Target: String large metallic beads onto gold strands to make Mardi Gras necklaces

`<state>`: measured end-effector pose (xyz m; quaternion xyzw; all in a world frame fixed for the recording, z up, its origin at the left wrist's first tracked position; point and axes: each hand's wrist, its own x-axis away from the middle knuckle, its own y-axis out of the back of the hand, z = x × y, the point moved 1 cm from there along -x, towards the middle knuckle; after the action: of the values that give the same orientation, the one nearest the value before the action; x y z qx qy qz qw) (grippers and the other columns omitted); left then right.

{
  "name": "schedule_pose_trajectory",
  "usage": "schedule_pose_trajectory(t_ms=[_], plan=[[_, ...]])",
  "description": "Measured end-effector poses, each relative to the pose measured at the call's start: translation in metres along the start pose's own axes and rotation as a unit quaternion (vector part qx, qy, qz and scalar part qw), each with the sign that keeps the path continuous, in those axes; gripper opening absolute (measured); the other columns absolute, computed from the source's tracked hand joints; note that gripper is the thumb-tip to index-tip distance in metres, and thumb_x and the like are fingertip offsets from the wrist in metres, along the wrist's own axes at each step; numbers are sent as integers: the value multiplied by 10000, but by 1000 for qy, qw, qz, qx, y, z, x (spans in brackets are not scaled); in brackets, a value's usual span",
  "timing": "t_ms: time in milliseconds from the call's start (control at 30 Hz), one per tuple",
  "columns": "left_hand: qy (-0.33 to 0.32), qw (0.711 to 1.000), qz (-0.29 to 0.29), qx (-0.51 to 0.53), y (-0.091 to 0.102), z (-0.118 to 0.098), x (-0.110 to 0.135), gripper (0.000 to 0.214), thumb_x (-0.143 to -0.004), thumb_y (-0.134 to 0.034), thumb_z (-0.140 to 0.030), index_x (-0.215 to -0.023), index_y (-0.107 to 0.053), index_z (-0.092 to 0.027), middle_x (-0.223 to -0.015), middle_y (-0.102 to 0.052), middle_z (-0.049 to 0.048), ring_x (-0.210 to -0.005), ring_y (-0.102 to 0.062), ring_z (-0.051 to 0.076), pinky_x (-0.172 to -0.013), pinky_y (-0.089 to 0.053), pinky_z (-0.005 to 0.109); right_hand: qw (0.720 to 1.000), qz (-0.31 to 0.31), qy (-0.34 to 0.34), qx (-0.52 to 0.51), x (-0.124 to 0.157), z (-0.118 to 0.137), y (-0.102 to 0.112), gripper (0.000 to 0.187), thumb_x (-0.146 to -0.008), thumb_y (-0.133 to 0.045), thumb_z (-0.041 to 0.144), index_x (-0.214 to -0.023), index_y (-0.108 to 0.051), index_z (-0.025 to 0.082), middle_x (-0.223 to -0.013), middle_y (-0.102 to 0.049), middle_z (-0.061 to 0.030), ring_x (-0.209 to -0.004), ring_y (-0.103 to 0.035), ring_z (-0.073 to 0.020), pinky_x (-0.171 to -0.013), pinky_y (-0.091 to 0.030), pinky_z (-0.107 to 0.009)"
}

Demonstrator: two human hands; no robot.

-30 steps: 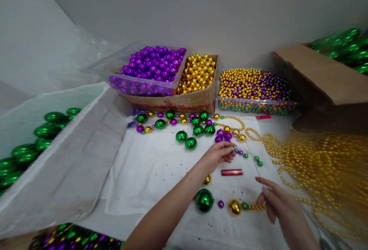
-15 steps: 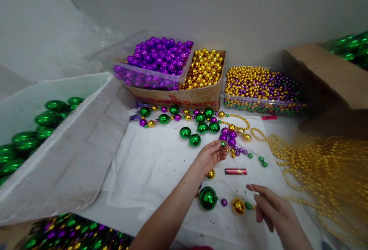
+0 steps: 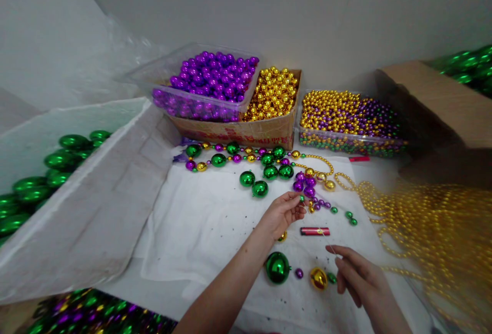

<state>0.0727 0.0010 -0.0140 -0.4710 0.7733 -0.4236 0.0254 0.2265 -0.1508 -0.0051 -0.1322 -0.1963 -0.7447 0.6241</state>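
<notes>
My left hand (image 3: 282,213) pinches a small green bead (image 3: 302,198) at its fingertips, above the white cloth (image 3: 207,231). My right hand (image 3: 357,275) pinches the end of a thin clear string (image 3: 321,231) that runs up to the left hand. Below the hands lie a large green bauble (image 3: 277,267), a small purple bead (image 3: 299,273), a gold bauble (image 3: 319,278) and a small green bead (image 3: 332,277) in a row. A red lighter (image 3: 314,231) lies between the hands.
Loose baubles and a strung bead chain (image 3: 246,160) lie further back. Behind stand a tub of purple balls (image 3: 211,80), a cardboard box of gold balls (image 3: 271,93) and a tub of mixed small beads (image 3: 346,116). Gold bead strands (image 3: 430,221) pile up at right; green baubles (image 3: 38,180) at left.
My left hand drew back slightly toward me with the green bead. My right hand moved left and closed on the string, which now runs taut between the hands.
</notes>
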Motion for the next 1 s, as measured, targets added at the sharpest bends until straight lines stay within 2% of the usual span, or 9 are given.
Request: schedule_pose_trajectory(t_ms=[133, 233, 333, 400, 467, 633, 733, 900, 1000], plan=[[39, 993, 47, -98, -13, 10, 6, 282, -682, -759, -308, -859, -634, -128, -888, -680, 75, -679, -614, 120, -656, -472, 249, 997, -31, 58, -34, -20, 7, -14, 406, -819, -550, 550, -978, -550, 176, -526, -563, 26, -370, -313, -71, -375, -211, -201], [11, 980, 47, -194, -24, 7, 12, 291, -748, -687, -389, -860, -686, -120, -941, -689, 100, -762, -619, 148, -729, -465, 286, 995, -34, 98, 7, -30, 14, -13, 316, -862, -517, 502, -965, -513, 203, -590, -592, 19, -414, -399, -101, -411, -304, -220], [-55, 961, 45, -266, -34, -7, 18, 274, -810, -617, -387, -867, -719, -140, -1033, -685, 102, -932, -609, 185, -837, -441, 312, 979, -51, 152, 126, -30, 23, -1, 324, -878, -515, 456, -1096, -562, 221, -913, -667, -62, -759, -595, -201, -620, -457, -298], [-95, 948, 67, -298, -40, -18, 20, 242, -829, -600, -356, -856, -729, -152, -1085, -672, 94, -1030, -584, 198, -918, -409, 328, 955, -90, 203, 197, -26, 32, 7, 353, -877, -524, 430, -1175, -579, 248, -1130, -620, -80, -1004, -559, -248, -746, -460, -345], [-122, 938, 93, -310, -46, -26, 21, 214, -839, -595, -322, -846, -734, -159, -1101, -666, 86, -1053, -578, 194, -963, -386, 333, 941, -103, 244, 212, -23, 43, 8, 355, -880, -527, 412, -1197, -589, 267, -1203, -587, -73, -1066, -527, -253, -756, -455, -343], [-166, 926, 124, -314, -58, -42, 24, 205, -856, -580, -300, -866, -735, -167, -1097, -662, 84, -1073, -566, 189, -980, -378, 333, 978, -43, 196, 55, -25, 59, -4, 214, -845, -583, 397, -885, -680, 210, -849, -667, -47, -734, -569, -184, -582, -420, -270], [-165, 929, 118, -309, -55, -51, 28, 210, -849, -585, -312, -876, -735, -168, -1079, -664, 83, -1037, -574, 194, -939, -404, 329, 990, -26, 121, -66, -28, 54, -6, 257, -817, -629, 420, -880, -683, 177, -637, -594, -10, -499, -419, -114, -428, -271, -232], [-96, 925, 120, -349, -36, -40, 31, 272, -820, -611, -298, -1056, -688, -187, -1095, -662, 87, -990, -588, 211, -868, -435, 317, 967, -23, 81, -242, -26, 49, -1, 261, -800, -664, 415, -890, -673, 170, -518, -445, 36, -471, -341, -97, -427, -236, -219], [-93, 871, 102, -472, -18, -15, 30, 318, -752, -680, -271, -1063, -680, -206, -1074, -666, 83, -970, -585, 229, -843, -431, 318, 941, -7, 70, -331, -21, 55, 4, 207, -815, -651, 385, -893, -669, 194, -624, -481, 18, -493, -340, -85, -459, -289, -215]])
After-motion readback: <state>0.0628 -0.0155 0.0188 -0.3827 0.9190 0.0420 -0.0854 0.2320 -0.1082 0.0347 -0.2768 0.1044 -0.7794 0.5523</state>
